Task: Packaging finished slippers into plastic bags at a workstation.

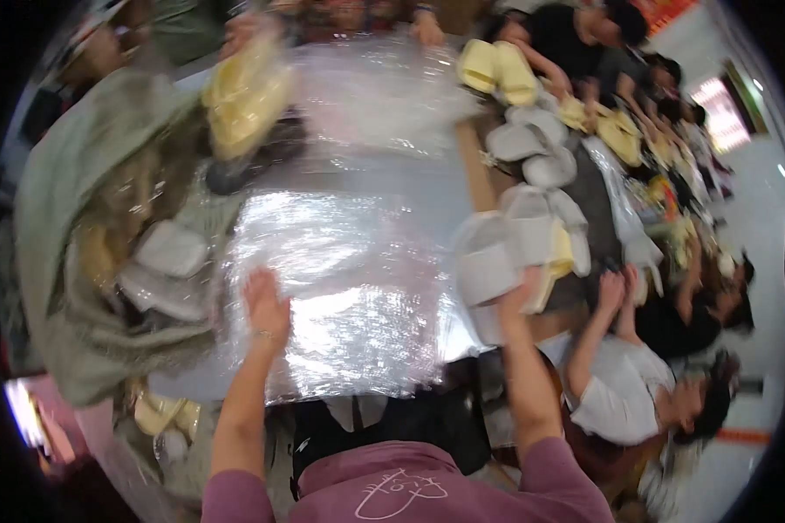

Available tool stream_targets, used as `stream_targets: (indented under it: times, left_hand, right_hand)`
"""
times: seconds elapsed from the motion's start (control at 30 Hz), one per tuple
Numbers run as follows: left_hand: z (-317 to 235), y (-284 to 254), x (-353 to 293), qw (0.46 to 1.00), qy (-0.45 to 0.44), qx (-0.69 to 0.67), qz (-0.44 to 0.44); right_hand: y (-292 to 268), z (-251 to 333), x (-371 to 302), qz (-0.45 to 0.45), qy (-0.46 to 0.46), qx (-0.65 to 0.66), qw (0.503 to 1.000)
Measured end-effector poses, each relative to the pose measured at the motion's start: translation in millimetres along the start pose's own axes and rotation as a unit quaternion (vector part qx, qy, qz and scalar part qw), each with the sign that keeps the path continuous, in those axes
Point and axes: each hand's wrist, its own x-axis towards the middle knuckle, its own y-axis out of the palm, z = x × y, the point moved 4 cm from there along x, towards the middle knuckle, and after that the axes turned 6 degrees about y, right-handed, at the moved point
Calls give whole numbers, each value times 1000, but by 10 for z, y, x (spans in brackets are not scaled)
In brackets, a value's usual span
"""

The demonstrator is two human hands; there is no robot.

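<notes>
At the near side of the pale table (440, 187), a stack of clear plastic bags (349, 279) lies flat and glossy in front of the person, with the left hand (268, 307) over its left edge. That hand is spread, palm down, with nothing visibly gripped. The right hand (515, 301) reaches to the near end of a grey slipper (488, 272) at the table's right side, just beside a yellow slipper (542, 288); its fingers are blurred and partly hidden, so I cannot tell how far they close or whether they have hold of it. The film looks thin and slippery, so a light, flat left palm should steady it better than a hard pinch, which could crease or drag several layers together. On the right, the slippers lie crowded and overlapping, so a firm grip around the sole, with a straight lift, would probably disturb its neighbours least. Matching colours before lifting seems wise, since yellow and grey touch or nearly touch there. To the left, a green sack (65, 192) gapes around wrapped slippers (173, 249); a clear path past its loose folds would help avoid snags.
</notes>
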Motion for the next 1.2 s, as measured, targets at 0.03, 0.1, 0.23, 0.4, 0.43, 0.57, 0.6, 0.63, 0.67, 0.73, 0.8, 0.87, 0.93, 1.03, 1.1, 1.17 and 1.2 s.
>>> stream_targets:
  times: [0.03, 0.1, 0.23, 0.4, 0.43, 0.57, 0.6, 0.63, 0.67, 0.73, 0.8, 0.87, 0.93, 1.03, 1.1, 1.17, 1.2]
  left_hand:
    - [134, -126, -227, 998, 18, 51, -26]
    - [-246, -324, -81, 990, 104, 94, -14]
    - [-502, -1101, 404, 963, 111, 92, -228]
    - [406, -1598, 492, 943, -230, 222, -93]
    - [620, -1690, 465, 937, -241, 235, -91]
    - [1080, -2090, 407, 957, -253, 53, -130]
    - [975, -2330, 371, 947, -168, -7, -274]
    - [804, -2478, 368, 933, -153, -175, -275]
    - [541, -2678, 317, 894, -136, -335, -265]
    - [93, -3009, 116, 856, -133, -450, -217]
    - [-129, -3152, -34, 790, -93, -561, -228]
    - [-262, -3115, -166, 708, -59, -663, -234]
    - [-423, -2926, -273, 596, -109, -758, -241]
    - [-604, -2339, -711, 566, -189, -770, -225]
    - [-758, -2012, -1076, 594, -174, -766, -174]
    - [-704, -1618, -1387, 618, -166, -758, -131]
    - [-699, -1360, -1579, 623, -168, -762, -55]
  right_hand:
    - [35, 404, 409, -11, 147, 280, 949]
    - [-225, -28, 1212, -66, 65, -145, 985]
    - [-493, -1738, 2244, 133, 99, -258, 952]
    - [71, -1291, 1987, 141, 333, 56, 931]
    - [72, -924, 1862, 150, 293, -43, 943]
    - [-562, 696, 1332, -68, 7, -264, 962]
    - [-550, 783, 1168, -21, -58, -173, 983]
    - [-557, 851, 930, 26, -120, -85, 989]
    - [-491, 1211, 578, 49, -34, -19, 998]
    - [-253, 2028, 50, 203, 108, 226, 947]
    - [284, 2311, -365, 320, 87, 320, 888]
    - [379, 3117, -865, 516, 396, 560, 513]
    - [142, 3635, -1169, 551, 496, 603, 295]
    - [-195, 3864, -998, 391, 597, 587, 381]
    - [86, 3270, -776, 523, 436, 656, 327]
    - [-29, 3327, -401, 571, 365, 596, 430]
    - [-14, 3284, -289, 522, 390, 520, 552]
